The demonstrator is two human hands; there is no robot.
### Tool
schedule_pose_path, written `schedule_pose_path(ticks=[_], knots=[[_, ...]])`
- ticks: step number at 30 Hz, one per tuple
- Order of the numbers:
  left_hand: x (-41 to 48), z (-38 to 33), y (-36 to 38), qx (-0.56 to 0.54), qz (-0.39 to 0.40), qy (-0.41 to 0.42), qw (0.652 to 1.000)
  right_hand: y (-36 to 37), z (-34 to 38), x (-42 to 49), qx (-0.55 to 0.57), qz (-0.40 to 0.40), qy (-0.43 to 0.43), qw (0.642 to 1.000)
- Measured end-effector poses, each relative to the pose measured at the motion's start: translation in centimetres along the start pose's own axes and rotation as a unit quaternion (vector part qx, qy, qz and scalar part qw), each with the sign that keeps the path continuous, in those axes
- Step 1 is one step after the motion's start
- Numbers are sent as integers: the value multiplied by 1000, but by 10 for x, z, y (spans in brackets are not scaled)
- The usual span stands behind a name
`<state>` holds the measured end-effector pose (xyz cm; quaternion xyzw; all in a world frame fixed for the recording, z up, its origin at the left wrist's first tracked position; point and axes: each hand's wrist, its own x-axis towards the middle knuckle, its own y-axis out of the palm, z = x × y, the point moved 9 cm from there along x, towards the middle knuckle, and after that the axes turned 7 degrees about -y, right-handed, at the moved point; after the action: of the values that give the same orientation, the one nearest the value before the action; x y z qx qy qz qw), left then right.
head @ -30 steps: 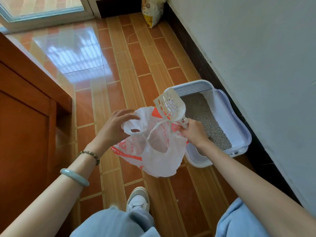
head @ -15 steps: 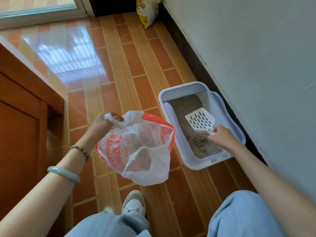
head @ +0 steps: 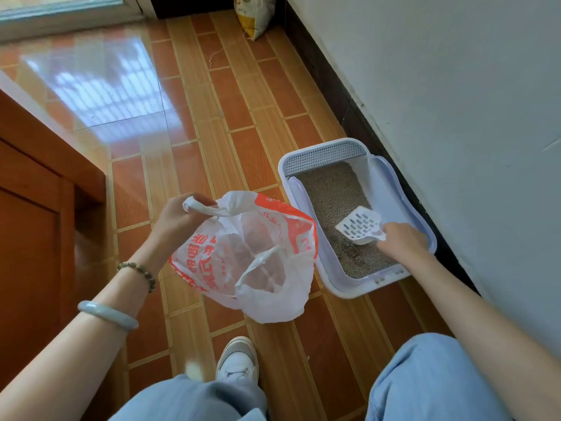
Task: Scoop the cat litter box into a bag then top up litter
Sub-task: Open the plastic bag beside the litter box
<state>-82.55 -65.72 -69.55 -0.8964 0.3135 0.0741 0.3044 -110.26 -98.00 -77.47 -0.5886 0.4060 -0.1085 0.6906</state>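
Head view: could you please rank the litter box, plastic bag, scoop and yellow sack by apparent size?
1. litter box and plastic bag: alike; bag nearer.
2. yellow sack and scoop: alike; sack farther, cropped.

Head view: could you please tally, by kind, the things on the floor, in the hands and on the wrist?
Plastic bag: 1
Scoop: 1
Litter box: 1
Yellow sack: 1
Shoe: 1
Bead bracelet: 1
Bangle: 1
Total: 7

Bright daylight; window glare on glossy floor (head: 100, 86); edges distorted.
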Motion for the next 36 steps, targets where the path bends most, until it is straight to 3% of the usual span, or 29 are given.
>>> schedule_pose_path(ticks=[7,11,17,31,34,36], knots=[[-5,-4,4,-13,11,1,1000,-20,-14,-5,-164,-10,-18,986],[-6,-2,5,-21,12,-3,1000,-25,-13,-10,-274,-31,-1,961],[-5,6,2,-13,-4,-12,1000,-17,-12,-16,-336,-27,2,942],[-10,1,5,-4,-13,-24,1000,15,-2,-23,-288,-3,-59,956],[-8,1,5,-8,-19,-20,1000,-9,21,-29,-199,-52,-68,976],[-7,1,5,-8,-15,-23,1000,-29,50,-36,-72,-90,-93,989]])
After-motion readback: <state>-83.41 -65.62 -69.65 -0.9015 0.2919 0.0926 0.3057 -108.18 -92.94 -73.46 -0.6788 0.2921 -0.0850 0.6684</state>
